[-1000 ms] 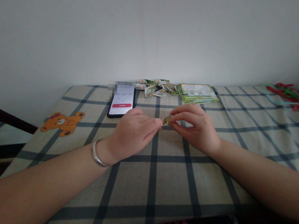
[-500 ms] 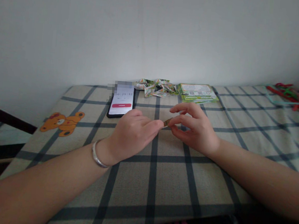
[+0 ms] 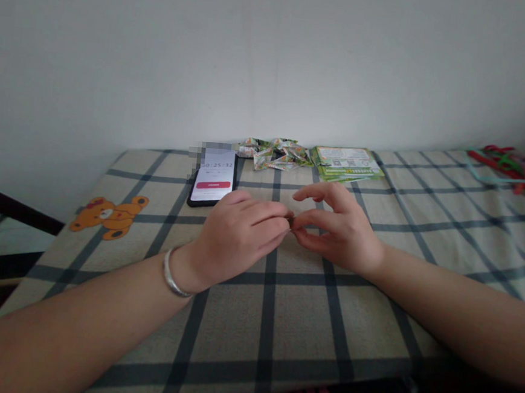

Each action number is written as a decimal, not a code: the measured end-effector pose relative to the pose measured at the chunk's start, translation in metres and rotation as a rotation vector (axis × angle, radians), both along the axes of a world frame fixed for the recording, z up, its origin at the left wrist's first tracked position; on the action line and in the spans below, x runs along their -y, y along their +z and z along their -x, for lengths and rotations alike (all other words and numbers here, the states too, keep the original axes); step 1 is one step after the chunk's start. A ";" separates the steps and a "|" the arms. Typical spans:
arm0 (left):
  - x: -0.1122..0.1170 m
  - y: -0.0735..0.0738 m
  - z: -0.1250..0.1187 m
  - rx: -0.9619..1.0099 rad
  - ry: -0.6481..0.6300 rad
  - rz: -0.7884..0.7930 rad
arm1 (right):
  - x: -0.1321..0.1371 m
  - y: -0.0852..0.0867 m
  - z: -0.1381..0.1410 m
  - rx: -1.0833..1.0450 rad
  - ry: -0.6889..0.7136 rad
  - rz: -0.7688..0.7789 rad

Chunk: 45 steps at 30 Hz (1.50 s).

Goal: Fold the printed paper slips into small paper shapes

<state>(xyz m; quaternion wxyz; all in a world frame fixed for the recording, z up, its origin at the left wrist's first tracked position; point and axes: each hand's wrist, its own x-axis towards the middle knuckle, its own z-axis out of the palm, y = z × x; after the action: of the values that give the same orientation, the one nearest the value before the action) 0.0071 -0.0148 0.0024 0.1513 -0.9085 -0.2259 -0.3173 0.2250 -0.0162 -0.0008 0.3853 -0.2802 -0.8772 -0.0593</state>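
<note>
Over the middle of the checked tablecloth, my left hand, with a silver bangle at its wrist, has its fingers closed and their tips meeting my right hand's. My right hand pinches from the other side between thumb and a finger, its upper finger raised and curved. Between the fingertips sits a small folded piece of paper, dark and olive-brown. Most of it is hidden by the fingers. Behind the hands lie several folded paper pieces, joined in angular shapes, and beside them a stack of green-and-white printed paper sheets.
A phone with a timer on its screen lies behind my left hand. A bear picture is on the tablecloth at left. Red and turquoise ribbon-like strips lie at far right. The wall borders the table's back.
My left fingers have extended over the paper, covering most of what showed before. Both hands have shifted only slightly; the phone, folded pieces and stack have not moved.
</note>
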 end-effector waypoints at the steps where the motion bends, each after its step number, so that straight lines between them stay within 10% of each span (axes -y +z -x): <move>1: 0.000 0.000 0.000 0.012 0.012 0.020 | 0.000 0.001 0.000 0.009 -0.002 -0.012; 25: -0.003 -0.001 -0.001 0.129 0.018 0.184 | -0.004 0.004 -0.006 0.065 -0.047 -0.124; 45: -0.003 -0.005 -0.002 0.128 0.087 0.225 | -0.003 0.002 -0.002 0.064 -0.024 0.205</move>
<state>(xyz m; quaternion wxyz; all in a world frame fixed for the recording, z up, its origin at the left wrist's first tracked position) 0.0092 -0.0118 -0.0024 0.0473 -0.8870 -0.3083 -0.3404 0.2269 -0.0129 0.0013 0.3255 -0.3265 -0.8872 0.0170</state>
